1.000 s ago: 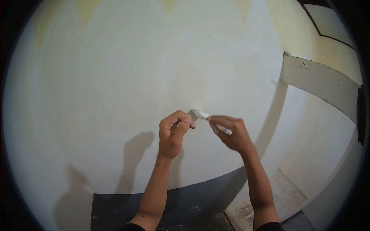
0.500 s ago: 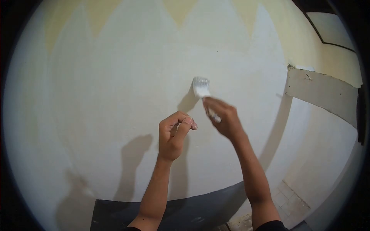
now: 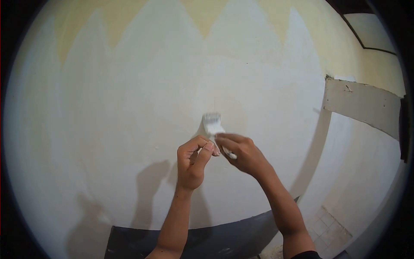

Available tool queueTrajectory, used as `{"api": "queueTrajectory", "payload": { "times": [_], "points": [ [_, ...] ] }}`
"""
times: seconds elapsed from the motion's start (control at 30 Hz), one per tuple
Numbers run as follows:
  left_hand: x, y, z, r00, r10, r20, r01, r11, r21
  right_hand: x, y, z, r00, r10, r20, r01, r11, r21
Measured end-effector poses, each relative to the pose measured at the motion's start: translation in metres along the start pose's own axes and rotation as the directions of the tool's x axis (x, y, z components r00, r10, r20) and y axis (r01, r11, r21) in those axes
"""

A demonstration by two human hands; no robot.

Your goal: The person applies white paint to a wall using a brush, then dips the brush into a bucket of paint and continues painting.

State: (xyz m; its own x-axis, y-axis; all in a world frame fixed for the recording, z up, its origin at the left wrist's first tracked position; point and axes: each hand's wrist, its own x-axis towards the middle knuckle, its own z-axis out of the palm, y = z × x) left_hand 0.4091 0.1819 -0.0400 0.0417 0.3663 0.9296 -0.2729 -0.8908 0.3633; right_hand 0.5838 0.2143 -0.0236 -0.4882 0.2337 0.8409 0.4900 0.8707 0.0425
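Note:
A brush (image 3: 212, 124) with white paint on it points upward, its bristles at the pale wall (image 3: 129, 103). My right hand (image 3: 241, 152) is wrapped round the brush's handle, whose end shows below the fingers. Just left of it, my left hand (image 3: 192, 162) is raised with thumb and fingers pinched together. Its fingertips are close to the brush handle; whether they touch it, or hold something small, I cannot make out.
Yellow paint (image 3: 207, 15) forms pointed shapes along the wall's top. A grey board (image 3: 362, 103) juts out at the right. Below the hands is a dark panel (image 3: 215, 239), with tiles (image 3: 325, 228) at the lower right. Arm shadows fall on the wall.
My right hand and the brush have moved down and left, close beside my left hand. My left hand keeps its pinch, slightly lower in view.

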Motion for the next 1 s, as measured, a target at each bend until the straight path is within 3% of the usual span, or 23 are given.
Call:
{"api": "queueTrajectory", "payload": {
  "times": [0.1, 0.2, 0.33, 0.43, 0.53, 0.6, 0.67, 0.77, 0.87, 0.93, 0.97, 1.0],
  "points": [
    [-0.005, 0.004, -0.003, 1.000, -0.010, -0.014, 0.010, 1.000, 0.029, -0.007, -0.010, -0.013, 0.996, -0.021, -0.085, 0.022, 1.000, 0.012],
    [-0.007, 0.004, -0.002, 1.000, -0.015, -0.011, 0.015, 1.000, -0.008, 0.010, -0.003, -0.024, 0.957, -0.073, -0.279, 0.045, 0.993, -0.105],
    [-0.015, 0.003, 0.014, 0.999, -0.048, -0.007, 0.048, 0.998, 0.026, -0.009, 0.016, 0.001, 0.982, -0.074, -0.176, 0.046, 0.986, -0.159],
    [-0.030, -0.001, 0.023, 0.996, -0.081, 0.027, 0.081, 0.997, 0.016, -0.036, 0.000, -0.001, 0.995, 0.074, -0.073, -0.071, 0.996, 0.048],
    [-0.034, -0.007, 0.026, 0.991, -0.106, 0.084, 0.099, 0.992, 0.083, -0.039, -0.001, -0.021, 0.966, 0.100, -0.239, -0.082, 0.993, 0.082],
    [-0.027, -0.005, 0.031, 0.993, -0.092, 0.075, 0.088, 0.994, 0.064, -0.026, 0.001, -0.033, 0.929, 0.029, -0.370, -0.045, 0.998, -0.035],
    [-0.019, -0.005, 0.035, 0.995, -0.080, 0.063, 0.080, 0.997, 0.006, -0.013, 0.011, -0.037, 0.913, -0.043, -0.406, -0.020, 0.989, -0.149],
    [-0.018, -0.005, 0.044, 0.996, -0.085, 0.027, 0.086, 0.996, -0.030, -0.020, 0.034, -0.020, 0.957, -0.013, -0.288, -0.019, 0.994, -0.107],
    [-0.034, -0.012, 0.046, 0.994, -0.107, 0.027, 0.109, 0.993, -0.049, -0.054, 0.022, -0.003, 0.983, 0.097, -0.156, -0.104, 0.994, -0.038],
    [-0.050, -0.013, 0.047, 0.988, -0.157, 0.004, 0.157, 0.987, -0.037, -0.083, 0.003, -0.006, 0.943, 0.243, -0.225, -0.227, 0.969, 0.095],
    [-0.061, -0.015, 0.048, 0.982, -0.186, -0.006, 0.186, 0.982, -0.032, -0.100, -0.005, -0.004, 0.913, 0.322, -0.251, -0.287, 0.944, 0.165],
    [-0.074, -0.018, 0.049, 0.975, -0.222, -0.005, 0.221, 0.973, -0.062, -0.119, -0.010, 0.006, 0.789, 0.508, -0.346, -0.347, 0.833, 0.430]
  ]
}}
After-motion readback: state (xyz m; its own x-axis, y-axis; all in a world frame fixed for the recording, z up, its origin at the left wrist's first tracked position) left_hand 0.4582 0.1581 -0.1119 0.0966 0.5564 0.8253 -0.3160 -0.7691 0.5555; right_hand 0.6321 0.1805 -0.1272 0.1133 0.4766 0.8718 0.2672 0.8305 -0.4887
